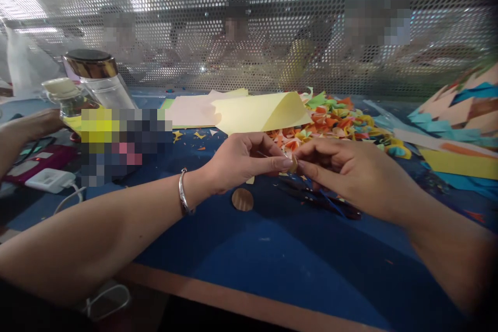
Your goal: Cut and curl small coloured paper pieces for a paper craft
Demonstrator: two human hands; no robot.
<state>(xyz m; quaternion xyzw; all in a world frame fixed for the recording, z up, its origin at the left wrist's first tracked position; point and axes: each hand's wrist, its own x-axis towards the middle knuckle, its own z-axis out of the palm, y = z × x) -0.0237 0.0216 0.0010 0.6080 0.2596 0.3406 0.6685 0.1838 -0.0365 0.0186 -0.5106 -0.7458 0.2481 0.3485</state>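
Above the blue table, both hands meet in front of me with fingertips pinched together. A small yellowish-tan piece (pixel 294 164), perhaps folded paper, is held between them. My left hand (pixel 249 161), with a silver bangle on the wrist, grips it from the left by thumb and forefinger. From the right, my right hand (pixel 338 163) pinches its other side. The fingers hide much of the piece. A round brown disc (pixel 243 199) lies on the table below my left hand. Under my right hand are dark, slender items (pixel 330 203) with a blue strand, partly covered.
Pale sheets of paper (pixel 264 111) lie beyond the hands, beside a heap of colourful folded paper scraps (pixel 330 122). Layered paper work (pixel 462 106) stands at right. Bottles (pixel 101 83), a white charger (pixel 50 180) and another person's arm (pixel 31 132) are at left. A perforated screen (pixel 187 62) closes the back.
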